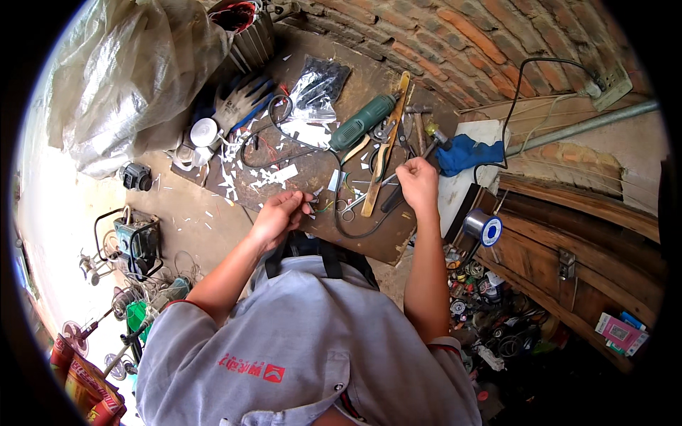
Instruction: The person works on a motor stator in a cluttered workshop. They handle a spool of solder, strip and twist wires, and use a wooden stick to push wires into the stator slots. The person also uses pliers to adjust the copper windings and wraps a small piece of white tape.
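Observation:
My left hand (284, 211) is pinched on thin coloured wires (323, 204) near the bench's front. My right hand (419, 181) is closed at the end of a slim silvery piece; what it grips is unclear. Between them lie metal finger rings (347, 213), a long wooden strip (371, 200) and a black cable (337, 227). Beyond are a green power tool (359, 124), cutting tools (380, 153), a hammer (419, 113) and white paper scraps (284, 172) on the brown worktop (263, 78).
A bagged black item (316, 85), gloves (234, 106) and plastic sheeting (121, 92) lie behind. Right: a blue cloth (465, 153), solder spool (483, 227), wooden chest (575, 263) and socket (611, 85) on the brick wall. Left: machinery (135, 241).

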Demonstrator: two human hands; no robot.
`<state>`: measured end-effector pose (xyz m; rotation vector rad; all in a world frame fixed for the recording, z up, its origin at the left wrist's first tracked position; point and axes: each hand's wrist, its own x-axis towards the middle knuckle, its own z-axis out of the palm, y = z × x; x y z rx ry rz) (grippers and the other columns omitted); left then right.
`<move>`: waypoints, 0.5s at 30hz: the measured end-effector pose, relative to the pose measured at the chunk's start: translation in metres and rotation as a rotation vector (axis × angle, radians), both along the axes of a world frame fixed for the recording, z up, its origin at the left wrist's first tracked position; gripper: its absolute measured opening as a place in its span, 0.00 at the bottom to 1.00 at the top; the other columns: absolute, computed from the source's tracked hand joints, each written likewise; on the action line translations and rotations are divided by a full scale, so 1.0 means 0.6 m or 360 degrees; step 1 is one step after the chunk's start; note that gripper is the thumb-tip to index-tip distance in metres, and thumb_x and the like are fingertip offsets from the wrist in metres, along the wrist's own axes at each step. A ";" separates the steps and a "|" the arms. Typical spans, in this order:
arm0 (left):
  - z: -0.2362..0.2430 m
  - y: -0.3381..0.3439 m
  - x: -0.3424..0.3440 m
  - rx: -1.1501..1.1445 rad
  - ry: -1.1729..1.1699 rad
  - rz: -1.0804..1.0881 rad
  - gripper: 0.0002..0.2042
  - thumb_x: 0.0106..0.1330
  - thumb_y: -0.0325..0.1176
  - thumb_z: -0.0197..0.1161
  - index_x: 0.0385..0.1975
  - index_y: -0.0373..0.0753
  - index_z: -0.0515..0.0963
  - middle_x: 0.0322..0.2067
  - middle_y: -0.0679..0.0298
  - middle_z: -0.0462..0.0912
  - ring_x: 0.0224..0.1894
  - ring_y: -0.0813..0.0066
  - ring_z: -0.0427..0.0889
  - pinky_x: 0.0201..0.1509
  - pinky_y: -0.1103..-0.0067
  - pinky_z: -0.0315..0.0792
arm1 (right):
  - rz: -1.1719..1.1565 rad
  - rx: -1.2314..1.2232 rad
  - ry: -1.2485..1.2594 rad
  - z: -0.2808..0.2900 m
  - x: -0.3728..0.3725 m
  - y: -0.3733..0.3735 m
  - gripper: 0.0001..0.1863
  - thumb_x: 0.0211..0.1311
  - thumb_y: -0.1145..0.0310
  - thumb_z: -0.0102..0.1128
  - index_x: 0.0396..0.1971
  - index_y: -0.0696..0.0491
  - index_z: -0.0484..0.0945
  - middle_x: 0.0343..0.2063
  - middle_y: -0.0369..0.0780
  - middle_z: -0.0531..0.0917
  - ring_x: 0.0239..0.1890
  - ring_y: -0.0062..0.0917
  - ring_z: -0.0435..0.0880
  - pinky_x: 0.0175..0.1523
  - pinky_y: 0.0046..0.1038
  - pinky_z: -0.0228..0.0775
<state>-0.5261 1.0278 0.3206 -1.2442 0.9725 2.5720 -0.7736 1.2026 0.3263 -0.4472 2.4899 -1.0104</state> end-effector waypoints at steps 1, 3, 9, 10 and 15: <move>0.003 0.003 -0.006 0.0104 0.0031 0.0056 0.14 0.76 0.38 0.48 0.44 0.36 0.77 0.29 0.70 0.77 0.22 0.87 0.65 0.23 0.88 0.58 | -0.0185 -0.0174 -0.0098 0.011 0.024 0.005 0.09 0.54 0.71 0.63 0.23 0.61 0.77 0.21 0.41 0.82 0.20 0.23 0.79 0.29 0.26 0.70; 0.010 0.013 -0.012 0.0281 0.0125 0.0066 0.15 0.76 0.40 0.48 0.48 0.34 0.75 0.34 0.66 0.80 0.27 0.85 0.72 0.31 0.87 0.70 | -0.0068 -0.0696 -0.0493 0.030 0.099 0.008 0.05 0.57 0.76 0.63 0.25 0.62 0.77 0.18 0.33 0.79 0.21 0.10 0.74 0.26 0.18 0.66; 0.013 0.064 0.016 0.0266 0.0233 0.0289 0.14 0.75 0.38 0.50 0.47 0.32 0.74 0.38 0.60 0.82 0.40 0.74 0.82 0.44 0.80 0.78 | 0.0819 -0.0321 -0.0372 0.037 0.247 -0.038 0.08 0.52 0.70 0.66 0.28 0.59 0.79 0.23 0.44 0.84 0.26 0.34 0.85 0.33 0.33 0.76; 0.012 0.063 0.030 0.0246 0.0076 0.0312 0.13 0.76 0.37 0.50 0.45 0.33 0.74 0.36 0.62 0.81 0.38 0.78 0.82 0.42 0.82 0.77 | 0.0875 -0.0337 -0.0411 0.033 0.252 -0.042 0.09 0.53 0.69 0.66 0.28 0.59 0.79 0.23 0.44 0.85 0.26 0.35 0.85 0.34 0.33 0.76; 0.013 0.068 0.112 -0.0094 -0.0195 0.0698 0.10 0.76 0.38 0.48 0.41 0.40 0.73 0.24 0.72 0.73 0.25 0.84 0.66 0.27 0.86 0.60 | 0.0661 -0.0454 -0.0596 -0.012 0.240 -0.089 0.09 0.58 0.67 0.64 0.27 0.58 0.80 0.22 0.44 0.84 0.27 0.38 0.84 0.35 0.36 0.75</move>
